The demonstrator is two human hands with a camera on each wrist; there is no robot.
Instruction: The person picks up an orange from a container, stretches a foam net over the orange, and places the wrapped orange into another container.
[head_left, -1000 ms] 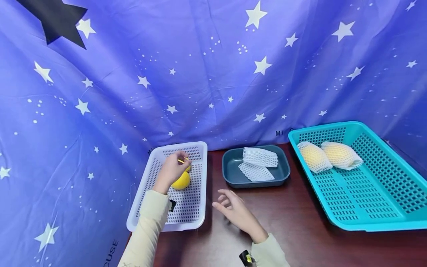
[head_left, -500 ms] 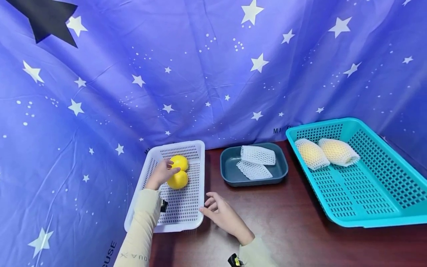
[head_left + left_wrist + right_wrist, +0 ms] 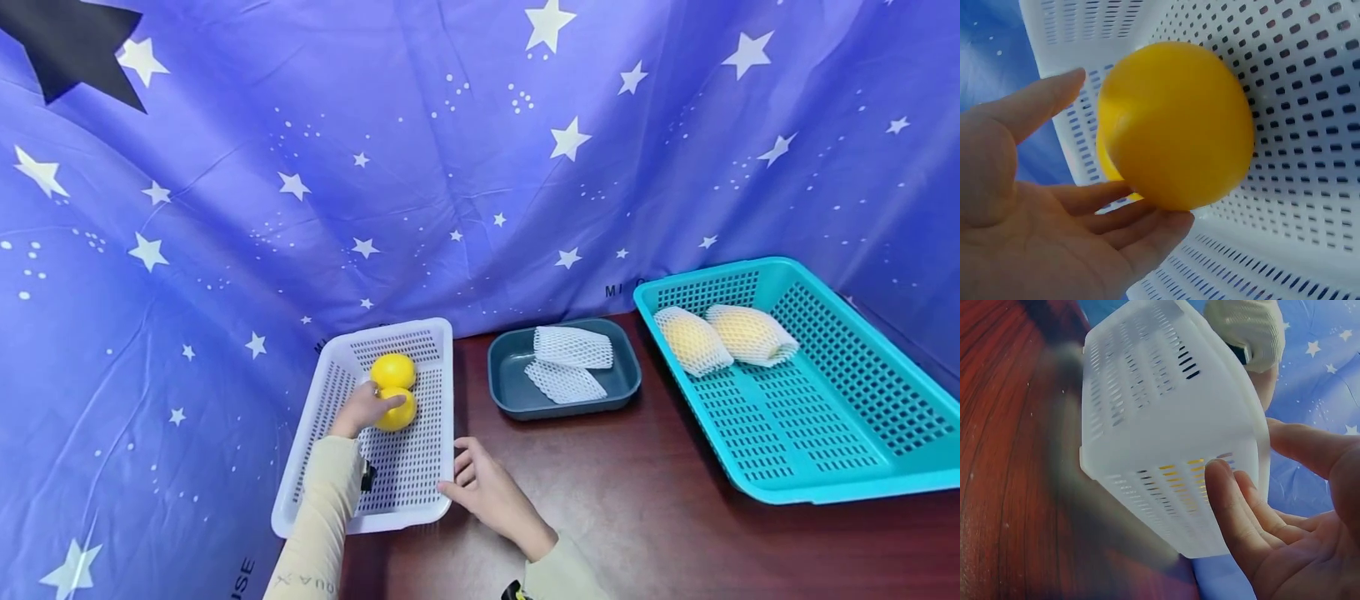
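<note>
Toward the far edge of the white basket (image 3: 448, 400), the nearer yellow fruit (image 3: 399, 416) touches the farther yellow fruit (image 3: 393, 371); both are round and bright, the nearer one smooth-skinned. The left hand (image 3: 362, 408) spreads loosely beside the nearer one, fingertips at its side, thumb clear of it, nothing gripped. The right hand (image 3: 491, 492) straddles the basket's right rim close to the near corner; whether it grips cannot be told. "MI" reads on the starry curtain (image 3: 480, 150); the left sleeve (image 3: 322, 508) bears faint lettering, unclear.
</note>
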